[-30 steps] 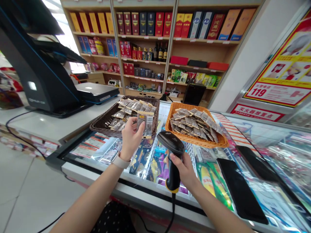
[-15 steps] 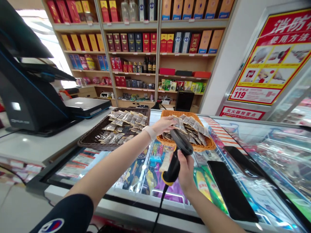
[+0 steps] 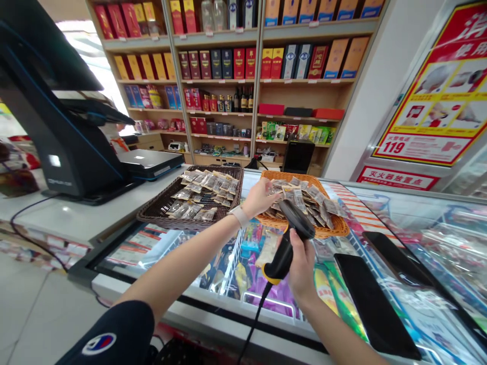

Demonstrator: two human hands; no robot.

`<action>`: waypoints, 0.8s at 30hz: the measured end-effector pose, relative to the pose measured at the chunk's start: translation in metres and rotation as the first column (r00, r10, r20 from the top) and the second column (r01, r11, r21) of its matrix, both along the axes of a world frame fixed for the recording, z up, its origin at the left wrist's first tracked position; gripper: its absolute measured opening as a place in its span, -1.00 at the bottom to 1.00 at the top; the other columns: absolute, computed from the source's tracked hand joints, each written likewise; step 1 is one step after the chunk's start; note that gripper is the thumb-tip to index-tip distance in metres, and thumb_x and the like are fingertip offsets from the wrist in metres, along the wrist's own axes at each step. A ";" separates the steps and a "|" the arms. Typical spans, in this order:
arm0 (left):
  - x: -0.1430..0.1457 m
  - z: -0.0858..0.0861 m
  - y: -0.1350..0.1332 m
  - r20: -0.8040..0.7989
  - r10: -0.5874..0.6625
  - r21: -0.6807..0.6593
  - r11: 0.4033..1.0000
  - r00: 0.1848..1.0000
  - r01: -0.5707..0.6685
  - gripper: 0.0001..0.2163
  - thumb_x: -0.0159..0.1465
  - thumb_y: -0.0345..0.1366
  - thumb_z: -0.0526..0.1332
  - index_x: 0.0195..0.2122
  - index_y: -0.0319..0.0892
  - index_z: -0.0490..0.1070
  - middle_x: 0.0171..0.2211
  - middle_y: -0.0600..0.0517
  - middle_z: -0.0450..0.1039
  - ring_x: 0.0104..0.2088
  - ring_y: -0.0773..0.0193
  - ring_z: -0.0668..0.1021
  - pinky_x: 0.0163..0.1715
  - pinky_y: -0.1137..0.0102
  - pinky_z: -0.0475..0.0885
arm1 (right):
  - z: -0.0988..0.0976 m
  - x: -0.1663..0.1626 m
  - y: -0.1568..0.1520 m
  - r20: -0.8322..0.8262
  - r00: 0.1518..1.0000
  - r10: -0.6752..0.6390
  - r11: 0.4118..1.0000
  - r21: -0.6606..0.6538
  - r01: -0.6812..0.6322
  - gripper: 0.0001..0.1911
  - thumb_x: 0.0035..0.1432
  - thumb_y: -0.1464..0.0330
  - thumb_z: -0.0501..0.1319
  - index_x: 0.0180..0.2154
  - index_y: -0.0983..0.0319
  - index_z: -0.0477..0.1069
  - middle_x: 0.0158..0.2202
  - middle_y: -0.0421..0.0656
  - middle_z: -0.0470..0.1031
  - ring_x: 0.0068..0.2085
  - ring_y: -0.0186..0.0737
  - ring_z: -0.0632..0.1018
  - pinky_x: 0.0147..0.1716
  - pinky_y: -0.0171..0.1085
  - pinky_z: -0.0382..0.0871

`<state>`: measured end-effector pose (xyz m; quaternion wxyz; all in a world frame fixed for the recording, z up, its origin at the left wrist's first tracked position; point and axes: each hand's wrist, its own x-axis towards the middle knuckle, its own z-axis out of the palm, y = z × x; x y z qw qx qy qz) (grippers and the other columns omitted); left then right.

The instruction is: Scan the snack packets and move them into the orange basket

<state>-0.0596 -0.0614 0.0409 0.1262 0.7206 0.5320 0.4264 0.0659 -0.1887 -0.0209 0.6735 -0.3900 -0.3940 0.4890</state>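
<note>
My left hand (image 3: pixel 259 198), with a pale band at the wrist, reaches over the left side of an orange wicker basket (image 3: pixel 331 232). Its bent fingers close on a small flat packet (image 3: pixel 274 190) among several similar ones; the fingertips are partly hidden. My right hand (image 3: pixel 301 263) grips a black and yellow barcode scanner (image 3: pixel 282 251) by its handle. The scanner's head is raised in front of the basket, and its cable hangs down. To the left stands a dark brown wicker basket (image 3: pixel 152 219) with several more clear packets of dark contents.
Under the baskets lies a glass-topped freezer (image 3: pixel 125 271) with bagged goods inside. A black phone (image 3: pixel 395 258) and a longer black slab (image 3: pixel 375 304) lie at right. A checkout scale (image 3: pixel 152 159) stands on the left counter; shelves of boxed bottles (image 3: pixel 216 63) line the back.
The camera view has swung left, so everything sits further right. My left hand has drawn back slightly toward the orange basket's left rim. My right hand keeps hold of the barcode scanner.
</note>
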 end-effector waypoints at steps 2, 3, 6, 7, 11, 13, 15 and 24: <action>-0.039 0.007 -0.011 -0.078 0.061 0.048 0.997 0.995 -0.057 -0.81 0.22 -0.16 0.30 -0.27 -0.14 0.37 -0.30 -0.02 0.49 -0.28 0.18 0.52 -0.21 0.33 0.38 | 0.001 0.002 -0.001 -0.009 1.000 0.027 0.999 0.026 -0.027 -0.54 0.09 -0.08 0.32 -0.43 0.19 0.40 -0.58 -0.23 0.38 -0.57 -0.24 0.39 -0.58 -0.27 0.28; -0.064 0.008 -0.016 -0.134 0.097 0.052 0.995 0.986 -0.091 -0.83 0.22 -0.17 0.28 -0.30 -0.13 0.39 -0.32 -0.02 0.51 -0.29 0.17 0.52 -0.22 0.32 0.38 | 0.001 0.002 -0.002 -0.006 0.998 0.061 0.997 0.047 -0.060 -0.54 0.10 -0.08 0.31 -0.43 0.19 0.40 -0.57 -0.21 0.41 -0.57 -0.22 0.41 -0.58 -0.26 0.29; -0.140 0.005 -0.027 -0.345 0.284 -0.061 0.944 0.895 -0.323 -0.74 0.18 -0.05 0.27 -0.48 -0.11 0.37 -0.51 -0.03 0.46 -0.42 0.13 0.52 -0.34 0.32 0.36 | 0.001 0.002 -0.006 0.041 0.979 0.197 0.976 0.085 -0.200 -0.55 0.16 -0.06 0.28 -0.40 0.20 0.44 -0.56 -0.18 0.45 -0.55 -0.19 0.45 -0.58 -0.26 0.30; -0.162 0.001 -0.030 -0.424 0.321 -0.114 0.909 0.847 -0.401 -0.69 0.15 0.00 0.29 -0.54 -0.10 0.35 -0.56 -0.04 0.43 -0.44 0.10 0.52 -0.36 0.32 0.36 | 0.000 0.002 -0.008 0.058 0.967 0.248 0.964 0.084 -0.253 -0.56 0.17 -0.05 0.28 -0.37 0.21 0.46 -0.56 -0.18 0.45 -0.55 -0.20 0.44 -0.57 -0.26 0.30; -0.208 -0.021 -0.037 -0.581 0.332 -0.265 0.786 0.743 -0.558 -0.59 0.04 0.13 0.33 -0.60 -0.08 0.31 -0.64 -0.04 0.38 -0.46 0.01 0.55 -0.43 0.31 0.36 | -0.004 -0.004 -0.015 0.126 0.897 0.423 0.900 0.058 -0.432 -0.61 0.21 0.02 0.28 -0.23 0.24 0.51 -0.53 -0.21 0.44 -0.51 -0.23 0.41 -0.50 -0.27 0.30; -0.211 -0.029 -0.039 -0.526 0.345 -0.254 0.809 0.777 -0.531 -0.57 -0.03 0.18 0.35 -0.50 -0.09 0.36 -0.58 -0.04 0.44 -0.42 0.01 0.58 -0.45 0.35 0.36 | -0.007 -0.006 -0.016 0.243 0.847 0.473 0.866 0.045 -0.497 -0.61 0.20 0.04 0.29 -0.26 0.26 0.53 -0.52 -0.21 0.41 -0.49 -0.24 0.38 -0.48 -0.27 0.28; -0.208 -0.033 -0.040 -0.448 0.344 -0.256 0.835 0.825 -0.487 -0.50 -0.12 0.20 0.40 -0.40 -0.09 0.37 -0.52 -0.03 0.48 -0.39 0.02 0.59 -0.46 0.37 0.35 | -0.009 -0.006 -0.016 0.389 0.781 0.488 0.839 0.036 -0.543 -0.63 0.18 0.06 0.29 -0.35 0.26 0.53 -0.51 -0.21 0.39 -0.46 -0.24 0.36 -0.45 -0.27 0.26; -0.206 -0.034 -0.048 -0.177 0.274 -0.231 0.922 0.945 -0.310 -0.53 -0.05 -0.04 0.43 -0.20 -0.10 0.33 -0.64 0.19 0.33 -0.63 0.26 0.41 -0.57 0.42 0.21 | -0.006 -0.004 -0.015 0.503 0.719 0.479 0.817 0.043 -0.575 -0.66 0.18 0.10 0.24 -0.44 0.24 0.43 -0.53 -0.25 0.27 -0.47 -0.27 0.26 -0.46 -0.28 0.19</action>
